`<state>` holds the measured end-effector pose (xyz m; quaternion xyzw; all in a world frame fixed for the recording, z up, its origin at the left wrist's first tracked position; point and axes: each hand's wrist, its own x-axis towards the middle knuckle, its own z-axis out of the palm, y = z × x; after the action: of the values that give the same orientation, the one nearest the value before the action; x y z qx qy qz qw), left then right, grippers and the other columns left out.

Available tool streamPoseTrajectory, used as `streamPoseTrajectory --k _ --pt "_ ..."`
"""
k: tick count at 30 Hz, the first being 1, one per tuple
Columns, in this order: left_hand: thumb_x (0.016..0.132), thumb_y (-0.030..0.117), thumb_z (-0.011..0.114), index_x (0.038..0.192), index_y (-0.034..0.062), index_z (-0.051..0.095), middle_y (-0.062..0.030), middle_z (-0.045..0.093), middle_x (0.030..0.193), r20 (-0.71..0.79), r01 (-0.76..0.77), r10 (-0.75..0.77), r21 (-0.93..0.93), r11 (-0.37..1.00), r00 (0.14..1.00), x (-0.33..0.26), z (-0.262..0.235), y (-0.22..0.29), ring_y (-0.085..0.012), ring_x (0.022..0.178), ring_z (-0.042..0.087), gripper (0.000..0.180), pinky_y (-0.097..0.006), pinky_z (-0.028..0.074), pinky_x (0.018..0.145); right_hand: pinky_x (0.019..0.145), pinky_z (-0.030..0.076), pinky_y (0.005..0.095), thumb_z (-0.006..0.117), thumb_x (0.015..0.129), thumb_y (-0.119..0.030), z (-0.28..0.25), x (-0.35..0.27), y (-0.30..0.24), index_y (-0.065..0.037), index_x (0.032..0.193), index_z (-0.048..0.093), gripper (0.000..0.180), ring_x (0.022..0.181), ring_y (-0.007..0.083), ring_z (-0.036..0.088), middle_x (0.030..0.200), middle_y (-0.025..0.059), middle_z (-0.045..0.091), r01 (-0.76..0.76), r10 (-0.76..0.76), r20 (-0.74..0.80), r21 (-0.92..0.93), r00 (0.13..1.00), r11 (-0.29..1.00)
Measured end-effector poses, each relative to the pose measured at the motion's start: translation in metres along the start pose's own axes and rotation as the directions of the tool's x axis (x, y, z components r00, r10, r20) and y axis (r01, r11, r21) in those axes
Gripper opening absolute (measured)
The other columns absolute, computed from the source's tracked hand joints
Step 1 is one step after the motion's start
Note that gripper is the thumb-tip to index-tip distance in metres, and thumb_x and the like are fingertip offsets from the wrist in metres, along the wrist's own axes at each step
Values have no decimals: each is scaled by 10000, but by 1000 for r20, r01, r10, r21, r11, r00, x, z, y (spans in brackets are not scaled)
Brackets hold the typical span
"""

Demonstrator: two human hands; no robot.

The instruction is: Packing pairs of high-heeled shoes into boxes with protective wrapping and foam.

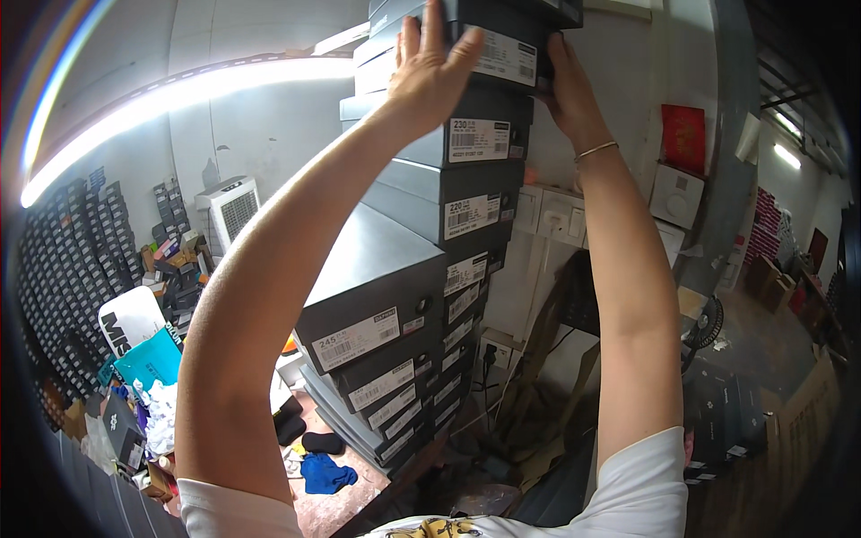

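Observation:
Both my arms reach up to a tall stack of dark grey shoe boxes with white labels. My left hand (429,73) rests on the left part of an upper shoe box (508,57), fingers spread and pointing up, thumb stretched out beside the label. Against the right side of the same box is my right hand (567,88), fingers extended upward and partly hidden by the box edge. Another shoe box (553,9) sits above, cut off by the top of the picture. Below my hands, more shoe boxes (472,208) continue the column.
A lower stack of shoe boxes (368,260) stands in front of the column, to the left. Blue cloth (326,473) lies on the floor. Far left, a wall of stacked boxes (76,278) rises behind a white cooler (235,211). Wall switches (558,218) and a black fan (705,323) are to the right.

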<state>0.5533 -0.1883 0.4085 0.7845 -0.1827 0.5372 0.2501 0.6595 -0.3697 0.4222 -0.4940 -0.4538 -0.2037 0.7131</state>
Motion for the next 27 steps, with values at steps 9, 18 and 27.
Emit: streamPoseTrajectory --k 9,18,27 --pt "916 581 391 1477 31 123 -321 147 1479 -63 -52 53 10 999 997 -15 -9 2 -443 1387 150 830 -455 182 1126 899 425 324 494 928 -507 -12 29 38 -41 1297 433 597 1059 192 531 1218 112 533 81 -81 -13 83 997 993" --pt "933 582 366 1484 63 132 -256 145 1511 61 -144 135 184 972 989 20 -45 27 -385 1403 169 793 -429 195 1132 832 476 326 532 932 -434 -22 54 -60 -89 1249 535 469 978 184 597 1130 49 622 71 -104 178 182 978 981" --pt "924 563 404 1473 12 128 -302 137 1494 -9 -377 393 262 888 919 41 -31 50 -406 1398 163 824 -406 187 1135 712 483 264 519 959 -325 -22 64 -46 -49 1184 571 360 864 127 613 997 34 653 211 -227 173 106 958 972"
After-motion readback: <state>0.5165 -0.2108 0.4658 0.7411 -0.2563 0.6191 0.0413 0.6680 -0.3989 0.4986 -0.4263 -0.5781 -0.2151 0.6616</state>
